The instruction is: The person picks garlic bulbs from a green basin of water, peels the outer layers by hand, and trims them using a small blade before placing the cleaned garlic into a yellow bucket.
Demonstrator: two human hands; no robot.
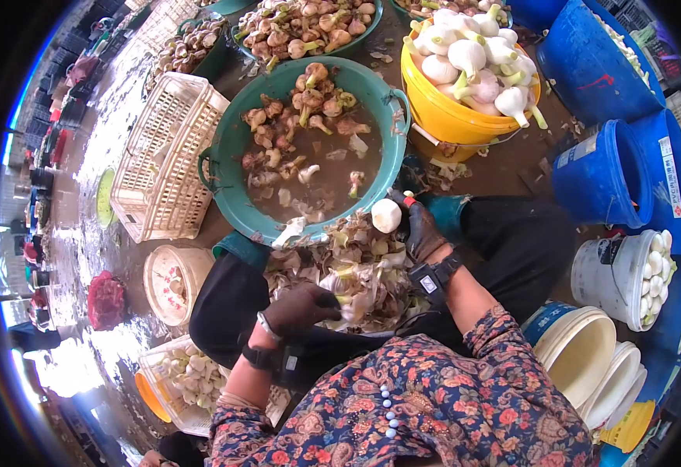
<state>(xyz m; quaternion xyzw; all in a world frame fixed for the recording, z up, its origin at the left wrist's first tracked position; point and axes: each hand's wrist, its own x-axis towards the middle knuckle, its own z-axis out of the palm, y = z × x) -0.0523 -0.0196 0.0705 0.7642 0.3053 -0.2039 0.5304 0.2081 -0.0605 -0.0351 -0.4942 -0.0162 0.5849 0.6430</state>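
My right hand (pixel 420 227), in a dark glove, is closed on a peeled white garlic bulb (pixel 386 215) near the front rim of the green tub (pixel 395 159). Something small and red shows at its fingers. My left hand (pixel 301 310), also gloved, is closed over the peel pile at my lap; what it holds, if anything, I cannot make out. Dry garlic peels (pixel 356 268) lie heaped between my legs. Unpeeled garlic bulbs (pixel 313 101) sit in brown water inside the tub.
A yellow bucket (pixel 441 117) of white garlic stands beyond the tub. White crates (pixel 161 156) are at the left. Blue buckets (pixel 601 175) and a white bucket (pixel 609 272) of garlic stand right, with empty pails (pixel 577 354) nearer me.
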